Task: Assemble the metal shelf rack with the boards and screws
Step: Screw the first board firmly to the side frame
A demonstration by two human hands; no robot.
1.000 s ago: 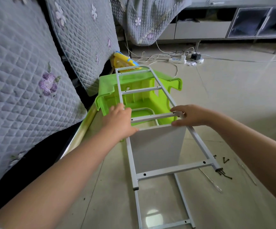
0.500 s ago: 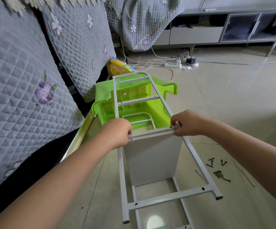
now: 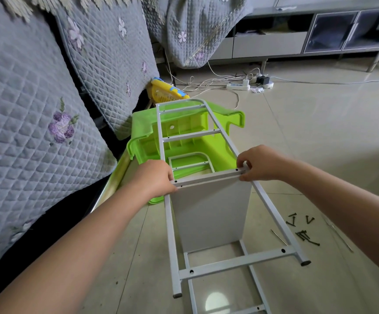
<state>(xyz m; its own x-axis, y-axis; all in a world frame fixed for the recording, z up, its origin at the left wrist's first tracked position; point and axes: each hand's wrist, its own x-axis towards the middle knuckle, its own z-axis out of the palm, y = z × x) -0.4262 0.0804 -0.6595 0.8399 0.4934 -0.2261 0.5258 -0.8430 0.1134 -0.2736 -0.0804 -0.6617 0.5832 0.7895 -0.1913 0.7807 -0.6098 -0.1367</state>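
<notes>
A white metal side frame (image 3: 236, 261) with several crossbars lies flat over the top edge of an upright white board (image 3: 208, 214). My left hand (image 3: 154, 177) grips the left end of the crossbar that sits along the board's top edge. My right hand (image 3: 260, 164) pinches the same crossbar's right end where it meets the frame rail. A second white frame (image 3: 255, 277) lies on the floor under the board. Several dark screws (image 3: 303, 232) are scattered on the tiles to the right.
An upturned green plastic stool (image 3: 184, 132) stands behind the board, under the frame's far end. Quilted grey sofa covers (image 3: 36, 105) fill the left side. A yellow toy (image 3: 165, 91), a power strip with cables (image 3: 238, 86) and a grey TV cabinet (image 3: 320, 39) lie beyond.
The frame slid toward me until its crossbar lined up on the board's top edge. Both hands closed round that crossbar's ends.
</notes>
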